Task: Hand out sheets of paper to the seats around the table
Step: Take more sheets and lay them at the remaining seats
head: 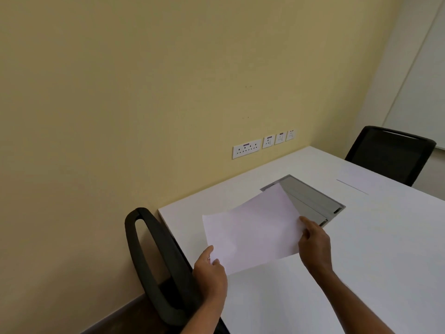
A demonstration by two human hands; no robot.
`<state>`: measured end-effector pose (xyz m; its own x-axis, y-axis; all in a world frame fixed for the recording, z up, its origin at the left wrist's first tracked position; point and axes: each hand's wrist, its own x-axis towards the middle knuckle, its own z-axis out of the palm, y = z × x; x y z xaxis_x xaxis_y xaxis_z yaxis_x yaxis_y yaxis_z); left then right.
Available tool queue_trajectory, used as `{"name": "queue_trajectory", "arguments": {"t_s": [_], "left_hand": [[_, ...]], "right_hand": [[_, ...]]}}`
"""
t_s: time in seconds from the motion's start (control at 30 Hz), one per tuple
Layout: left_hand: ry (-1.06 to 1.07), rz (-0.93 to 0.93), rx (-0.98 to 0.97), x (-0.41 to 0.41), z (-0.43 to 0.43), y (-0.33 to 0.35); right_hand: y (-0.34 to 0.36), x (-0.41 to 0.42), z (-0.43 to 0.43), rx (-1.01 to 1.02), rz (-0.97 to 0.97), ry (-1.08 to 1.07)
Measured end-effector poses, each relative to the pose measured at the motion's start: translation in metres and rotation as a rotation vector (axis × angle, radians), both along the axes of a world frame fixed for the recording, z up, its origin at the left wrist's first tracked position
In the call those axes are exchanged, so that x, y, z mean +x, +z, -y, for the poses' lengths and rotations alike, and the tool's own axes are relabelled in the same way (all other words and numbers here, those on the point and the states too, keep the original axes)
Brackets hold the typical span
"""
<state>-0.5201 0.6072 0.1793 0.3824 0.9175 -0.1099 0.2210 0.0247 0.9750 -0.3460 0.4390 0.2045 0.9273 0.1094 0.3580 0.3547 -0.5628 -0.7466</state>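
A white sheet of paper (252, 230) is held just above the white table (361, 261), near its left end. My left hand (210, 271) pinches the sheet's near left corner. My right hand (314, 242) grips its right edge. Another white sheet (361, 179) lies flat on the table in front of the far chair (390, 153). A black chair (154, 261) stands at the table's left edge, just left of my left hand.
A grey cable hatch (313, 198) is set into the tabletop, partly covered by the held sheet. The yellow wall carries a row of white sockets (262, 143). A whiteboard (423, 92) hangs at the right.
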Motion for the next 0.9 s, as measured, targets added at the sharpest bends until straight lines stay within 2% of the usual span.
{"name": "queue_trajectory", "arguments": {"t_s": [0.47,0.9], "left_hand": [[0.235,-0.153,-0.057,0.082,-0.021,-0.108],[0.346,-0.259,-0.078,0.115,-0.014,-0.186]], "right_hand": [[-0.15,0.1,-0.061,-0.192,-0.102,0.15],[-0.23,0.128,-0.081,-0.326,-0.089,0.264]]}}
